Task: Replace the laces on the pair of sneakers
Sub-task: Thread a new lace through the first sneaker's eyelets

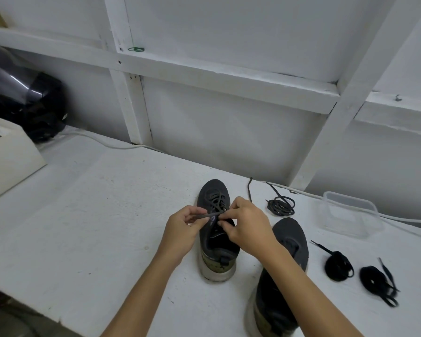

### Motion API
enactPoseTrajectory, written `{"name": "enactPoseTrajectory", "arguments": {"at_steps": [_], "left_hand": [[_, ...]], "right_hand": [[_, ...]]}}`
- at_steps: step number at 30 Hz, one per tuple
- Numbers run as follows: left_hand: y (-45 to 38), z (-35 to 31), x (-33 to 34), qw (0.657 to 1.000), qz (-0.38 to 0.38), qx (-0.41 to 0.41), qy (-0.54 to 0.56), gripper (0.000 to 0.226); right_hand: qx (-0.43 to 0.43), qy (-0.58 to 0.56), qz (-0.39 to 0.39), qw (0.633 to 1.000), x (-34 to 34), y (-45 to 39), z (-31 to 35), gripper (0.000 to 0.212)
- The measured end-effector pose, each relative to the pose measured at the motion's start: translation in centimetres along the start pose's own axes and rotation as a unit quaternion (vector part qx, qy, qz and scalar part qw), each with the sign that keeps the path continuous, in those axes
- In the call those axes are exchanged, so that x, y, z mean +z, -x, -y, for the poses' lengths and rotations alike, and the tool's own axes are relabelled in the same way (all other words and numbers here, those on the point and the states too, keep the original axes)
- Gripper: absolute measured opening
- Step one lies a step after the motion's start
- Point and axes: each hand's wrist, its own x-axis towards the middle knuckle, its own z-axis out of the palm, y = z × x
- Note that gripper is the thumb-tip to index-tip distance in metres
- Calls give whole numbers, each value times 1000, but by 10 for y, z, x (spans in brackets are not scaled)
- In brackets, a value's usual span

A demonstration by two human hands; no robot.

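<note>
Centre of frame: dark sneaker (218,242), toe pointing away, upright on the white table (95,215). Left hand (182,229) is pinched shut on a grey lace (208,216) pulled out sideways from the upper eyelets; right hand (247,224) is closed with fingertips at the same lace over the tongue, though exactly what they pinch cannot be told. Second sneaker (282,276) stands lower right, apparently unlaced. Coiled grey lace (281,205) lies right of centre; two black lace bundles (360,271) at right edge. Judgement: lace is light, limp and flat, so it will not push; best gripped near the stiff tip and fed or drawn eyelet by eyelet. Knit upper is soft and yields; steady it by the eyelet row.
</note>
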Motion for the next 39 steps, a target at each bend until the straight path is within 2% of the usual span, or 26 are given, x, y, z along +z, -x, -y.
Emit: {"name": "enactPoseTrajectory", "arguments": {"at_steps": [7,12,15,19,22,24,26,28,30,32,34,35,37,38,39], "left_hand": [[0,-1,2,1000,-9,4,-4,12],[4,-2,2,1000,17,2,-1,9],[7,-3,0,999,35,-11,-5,5],[6,-3,-3,997,38,-20,-59,29],[10,-2,-5,996,69,-16,-48,11],[14,-2,-6,993,82,13,-80,18],[15,-3,-3,991,54,33,-117,27],[16,-5,2,992,12,39,-121,26],[18,-4,5,994,-12,31,-101,25],[19,-2,7,997,-3,15,-81,25],[20,0,7,997,13,11,-79,25],[20,0,8,997,16,7,-80,25],[18,-2,8,997,9,-5,-77,24],[18,-4,9,997,0,-9,-80,23],[18,-5,10,996,-11,-8,-88,23]], "right_hand": [[22,-38,-1,999,3,-3,0,17],[41,-62,-1,997,5,-3,2,15],[48,-70,28,996,5,-3,2,16],[43,-92,92,991,4,-2,1,20],[44,-77,82,993,2,-3,1,16],[30,-70,81,994,0,-3,2,15],[15,-70,77,994,-4,-5,3,14],[23,-125,53,991,-11,-7,1,11],[82,-243,22,966,-22,-9,-4,12],[160,-350,-25,923,-32,-8,-8,15],[211,-390,-83,892,-37,-5,-12,15],[225,-388,-96,889,-38,-4,-14,15],[240,-394,-85,883,-36,-2,-15,14],[247,-426,-80,866,-35,-2,-15,14],[257,-484,-87,832,-35,-3,-13,13]]}}
